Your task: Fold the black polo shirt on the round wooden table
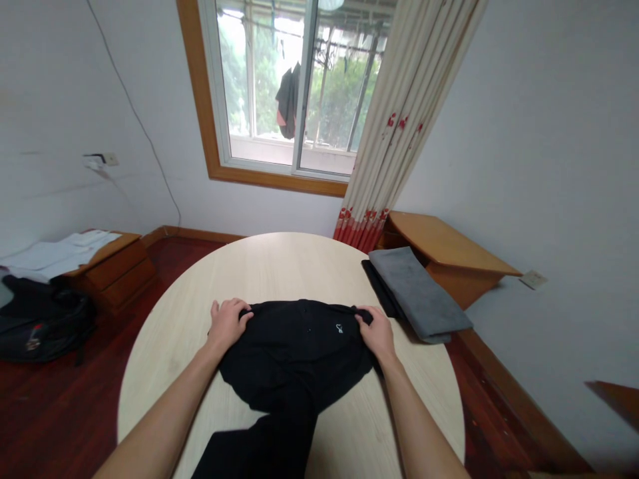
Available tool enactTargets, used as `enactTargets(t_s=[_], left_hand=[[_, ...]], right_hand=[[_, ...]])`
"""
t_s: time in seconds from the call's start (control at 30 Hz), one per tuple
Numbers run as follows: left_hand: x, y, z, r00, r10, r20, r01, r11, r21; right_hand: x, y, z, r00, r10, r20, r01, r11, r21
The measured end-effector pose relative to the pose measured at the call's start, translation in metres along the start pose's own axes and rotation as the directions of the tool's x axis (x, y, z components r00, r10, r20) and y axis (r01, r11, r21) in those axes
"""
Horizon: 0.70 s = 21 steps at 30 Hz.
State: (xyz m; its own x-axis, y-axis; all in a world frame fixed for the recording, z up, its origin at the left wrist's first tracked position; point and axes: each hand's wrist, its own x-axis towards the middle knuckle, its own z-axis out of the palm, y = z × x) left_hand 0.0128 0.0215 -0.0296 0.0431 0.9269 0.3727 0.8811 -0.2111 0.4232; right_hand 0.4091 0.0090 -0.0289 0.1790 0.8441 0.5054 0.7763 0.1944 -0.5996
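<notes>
In the head view, a black cloth garment with a small white logo [304, 352] lies across the lower middle of the frame, on a round, pale wood-grain table [279, 266]; its narrow lower part runs down to the bottom edge. The left hand [228, 324] is at the garment's upper left corner, thumb and fingers closed on a pinch of the black cloth, with the rest of the hand resting at the tabletop. The right hand [378, 330] is at the upper right corner, its thumb and fingers likewise closed on a bunched bit of cloth, just beside the logo. Right of that hand, a folded grey cloth [419, 293] lies partly over a folded black cloth [377, 286] near the table's right edge. Beyond them stands a brown wooden cabinet [439, 243], beside a cream curtain with red flowers [394, 126] and a sliding glass window in a brown wooden frame [212, 126]. At the left of the frame, white papers [60, 253] lie on a low brown wooden drawer unit [120, 273], near a black bag [40, 322] on the dark red floor [100, 372].
</notes>
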Motion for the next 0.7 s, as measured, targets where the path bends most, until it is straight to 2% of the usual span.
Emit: enactTargets(t_s=[0.03, 0.07, 0.1, 0.13, 0.17, 0.2, 0.23, 0.3, 0.37, 0.43, 0.57, 0.7], left_hand=[[0.000, 0.001, -0.006, 0.993, 0.051, -0.106, -0.055, 0.998, -0.033], [0.000, 0.001, -0.012, 0.963, 0.095, -0.251, -0.112, 0.992, -0.054], [0.000, 0.002, -0.019, 0.905, 0.128, -0.405, -0.166, 0.984, -0.058], [-0.001, 0.002, -0.025, 0.832, 0.150, -0.534, -0.207, 0.977, -0.049], [-0.002, 0.002, -0.029, 0.773, 0.164, -0.612, -0.233, 0.972, -0.033], [-0.002, 0.001, -0.031, 0.752, 0.181, -0.634, -0.250, 0.968, -0.020], [-0.003, 0.001, -0.032, 0.769, 0.201, -0.607, -0.264, 0.964, -0.016], [-0.004, -0.002, -0.027, 0.855, 0.228, -0.466, -0.274, 0.961, -0.033], [-0.004, -0.005, -0.018, 0.922, 0.211, -0.326, -0.244, 0.967, -0.065], [-0.005, -0.008, -0.010, 0.959, 0.168, -0.230, -0.195, 0.976, -0.100], [-0.009, -0.012, -0.003, 0.991, 0.075, -0.106, -0.089, 0.988, -0.130], [-0.012, -0.013, -0.006, 0.989, -0.132, -0.062, 0.127, 0.989, -0.069]], right_hand=[[0.001, -0.005, -0.006, 0.986, -0.045, -0.161, 0.053, 0.998, 0.045], [0.002, -0.009, -0.011, 0.945, -0.082, -0.316, 0.110, 0.991, 0.071], [0.003, -0.012, -0.017, 0.894, -0.109, -0.434, 0.160, 0.984, 0.083], [0.004, -0.013, -0.021, 0.858, -0.123, -0.499, 0.192, 0.977, 0.090], [0.004, -0.013, -0.023, 0.852, -0.125, -0.508, 0.203, 0.974, 0.102], [0.004, -0.012, -0.024, 0.874, -0.112, -0.473, 0.191, 0.974, 0.122], [0.004, -0.009, -0.023, 0.908, -0.087, -0.411, 0.158, 0.977, 0.144], [0.003, -0.001, -0.017, 0.968, -0.015, -0.251, 0.060, 0.983, 0.173], [0.001, 0.007, -0.010, 0.990, 0.065, -0.129, -0.041, 0.984, 0.176], [0.000, 0.012, -0.005, 0.991, 0.120, -0.061, -0.109, 0.980, 0.164], [-0.004, 0.012, -0.001, 0.987, 0.161, -0.016, -0.158, 0.978, 0.135], [-0.005, 0.012, -0.001, 0.982, 0.179, 0.062, -0.185, 0.978, 0.099]])
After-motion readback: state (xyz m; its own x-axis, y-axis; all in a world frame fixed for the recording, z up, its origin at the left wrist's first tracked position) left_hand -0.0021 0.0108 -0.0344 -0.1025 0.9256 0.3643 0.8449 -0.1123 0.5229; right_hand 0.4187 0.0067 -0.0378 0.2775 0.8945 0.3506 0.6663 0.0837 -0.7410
